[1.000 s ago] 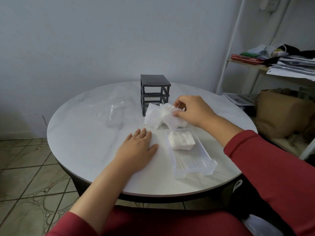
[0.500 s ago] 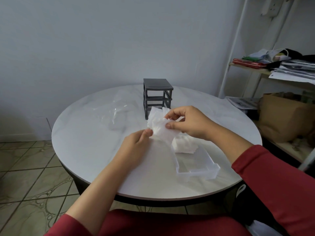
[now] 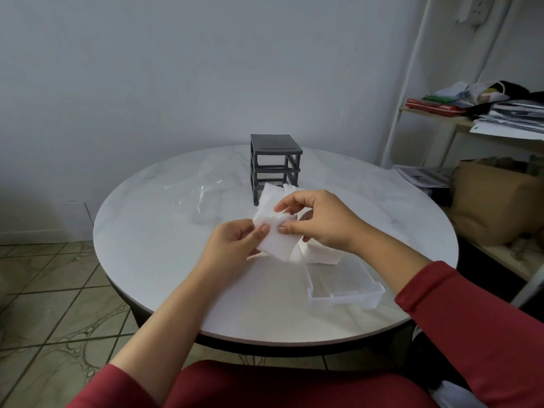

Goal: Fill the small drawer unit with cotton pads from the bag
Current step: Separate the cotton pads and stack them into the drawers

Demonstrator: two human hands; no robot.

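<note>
Both hands hold a bunch of white cotton pads (image 3: 275, 241) above the round table. My left hand (image 3: 232, 245) pinches the bunch's left edge. My right hand (image 3: 319, 220) pinches its upper right side. Just below the hands lies a clear plastic drawer (image 3: 344, 285), pulled out of the unit, with more white pads (image 3: 319, 254) piled in its far end. The dark grey drawer frame (image 3: 275, 166) stands behind, its slots showing no drawers. A crumpled clear plastic bag (image 3: 206, 195) lies left of the frame.
The white marble-look table (image 3: 164, 260) stands on a tiled floor by a wall. At the right is a white shelf (image 3: 471, 122) stacked with papers and clothes, and below it a brown paper bag (image 3: 494, 201).
My left hand rose off the table and took hold of the pads. My right hand carried the bunch from beside the frame toward me, above the drawer's far end.
</note>
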